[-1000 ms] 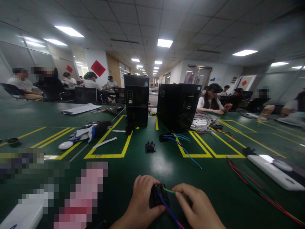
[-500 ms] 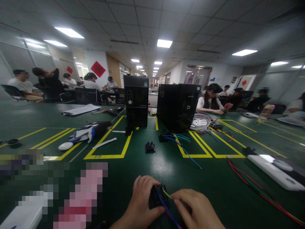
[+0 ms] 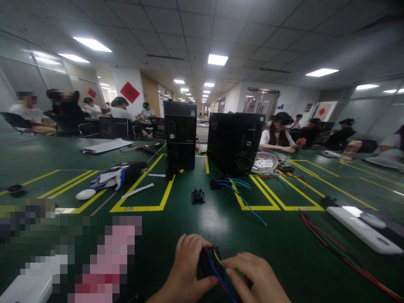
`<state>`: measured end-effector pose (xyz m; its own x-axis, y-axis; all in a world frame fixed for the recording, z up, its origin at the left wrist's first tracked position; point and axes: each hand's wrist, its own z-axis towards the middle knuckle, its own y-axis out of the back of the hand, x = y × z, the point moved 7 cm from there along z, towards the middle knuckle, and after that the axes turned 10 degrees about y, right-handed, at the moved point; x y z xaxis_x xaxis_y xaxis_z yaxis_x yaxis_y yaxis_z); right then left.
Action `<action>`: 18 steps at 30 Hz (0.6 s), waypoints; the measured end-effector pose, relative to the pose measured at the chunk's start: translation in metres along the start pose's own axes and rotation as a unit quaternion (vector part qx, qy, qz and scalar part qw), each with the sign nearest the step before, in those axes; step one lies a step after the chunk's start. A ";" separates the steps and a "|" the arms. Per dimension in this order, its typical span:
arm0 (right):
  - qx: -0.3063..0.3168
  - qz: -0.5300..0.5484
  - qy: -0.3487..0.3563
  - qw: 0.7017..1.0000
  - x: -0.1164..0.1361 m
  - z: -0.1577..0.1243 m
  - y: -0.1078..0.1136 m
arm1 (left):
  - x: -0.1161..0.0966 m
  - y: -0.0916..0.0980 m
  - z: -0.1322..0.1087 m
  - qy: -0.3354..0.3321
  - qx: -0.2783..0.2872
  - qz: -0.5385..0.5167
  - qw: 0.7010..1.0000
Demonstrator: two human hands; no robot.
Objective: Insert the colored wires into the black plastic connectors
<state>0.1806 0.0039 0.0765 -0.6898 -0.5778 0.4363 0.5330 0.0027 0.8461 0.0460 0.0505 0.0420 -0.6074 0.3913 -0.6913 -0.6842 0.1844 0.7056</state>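
From the head view, the left hand (image 3: pixel 189 269) sits low at the bottom edge, fingers curled around a small black connector block (image 3: pixel 206 263) — thumb below it, knuckles arched over the top. The right hand (image 3: pixel 252 277) comes in from the right, its fingertips pinched narrow on a green-yellow wire (image 3: pixel 217 257) where it meets the block. A blue wire (image 3: pixel 221 283) also trails from the block down between both hands. The block is dark and boxy, held just above the green table (image 3: pixel 221 223) — near its front edge, well apart from the two black computer cases (image 3: pixel 235 141) farther back.
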 end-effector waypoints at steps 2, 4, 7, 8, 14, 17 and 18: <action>0.015 0.001 -0.016 1.000 -0.003 -0.001 -0.001 | 0.000 0.001 0.000 0.002 -0.001 0.000 1.000; 0.023 -0.005 -0.038 0.999 -0.007 -0.004 0.001 | 0.000 0.002 0.000 0.004 -0.003 -0.001 1.000; 0.018 -0.018 -0.064 0.998 -0.011 -0.005 0.006 | 0.000 0.003 0.000 0.004 -0.010 -0.003 1.000; 0.011 -0.022 -0.066 0.998 -0.012 -0.005 0.008 | 0.000 0.003 0.001 0.003 -0.011 -0.004 1.000; -0.040 -0.041 -0.024 0.998 -0.006 -0.002 0.009 | -0.001 0.002 0.001 0.004 -0.005 -0.003 1.000; -0.004 -0.059 0.013 0.998 -0.002 0.000 0.004 | -0.002 0.003 0.000 0.008 -0.004 -0.001 1.000; 0.016 -0.065 0.018 0.998 -0.002 0.001 0.003 | -0.002 0.003 0.000 0.008 -0.004 -0.002 1.000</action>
<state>0.1833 0.0054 0.0787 -0.7344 -0.6033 0.3109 0.4229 -0.0485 0.9049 0.0455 0.0502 0.0458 -0.6103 0.3765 -0.6970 -0.6901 0.1793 0.7012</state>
